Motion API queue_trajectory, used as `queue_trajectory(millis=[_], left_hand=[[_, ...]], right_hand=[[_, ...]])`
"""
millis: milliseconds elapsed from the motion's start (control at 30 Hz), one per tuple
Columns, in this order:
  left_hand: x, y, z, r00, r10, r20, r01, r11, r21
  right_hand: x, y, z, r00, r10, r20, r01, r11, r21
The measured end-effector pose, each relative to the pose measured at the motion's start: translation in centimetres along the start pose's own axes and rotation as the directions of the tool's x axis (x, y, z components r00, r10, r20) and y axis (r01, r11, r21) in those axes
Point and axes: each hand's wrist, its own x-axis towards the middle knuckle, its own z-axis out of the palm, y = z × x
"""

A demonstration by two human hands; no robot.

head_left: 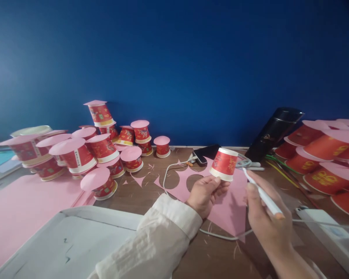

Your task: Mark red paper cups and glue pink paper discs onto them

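A small red paper cup (224, 163) with a white rim is raised over the pink paper. My left hand (206, 193) pinches it from below at its lower white edge. My right hand (269, 217) grips a white pen (264, 195) with an orange end, its tip pointing up and left toward the cup but apart from it. Beneath both hands lies a pink sheet (228, 211) with round holes cut in it.
Stacks of red cups (80, 159) topped with pink discs stand at the left, larger ones (325, 178) at the right. A black flask (272, 133) leans against the blue wall. A phone (200, 157), a white cable (218, 235) and a power strip (331, 232) lie on the table.
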Motion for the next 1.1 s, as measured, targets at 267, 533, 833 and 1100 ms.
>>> queue_trajectory(millis=[267, 533, 833, 1100], left_hand=[[0.29, -0.77, -0.46, 0.998, 0.052, 0.038, -0.055, 0.995, 0.079], [0.16, -0.57, -0.40, 0.998, 0.064, 0.012, -0.065, 0.991, 0.120], [0.32, -0.70, -0.49, 0.997, 0.080, -0.017, -0.075, 0.979, 0.188], [0.28, -0.55, -0.47, 0.997, 0.080, -0.022, -0.074, 0.977, 0.201]], right_hand=[[0.62, -1.28, 0.33, 0.939, -0.330, 0.093, 0.332, 0.943, -0.012], [0.34, -1.23, 0.43, 0.959, -0.255, 0.128, 0.259, 0.966, -0.021], [0.35, -1.33, 0.44, 0.965, -0.231, 0.125, 0.236, 0.971, -0.024], [0.21, -1.20, 0.59, 0.971, -0.208, 0.120, 0.211, 0.977, -0.019]])
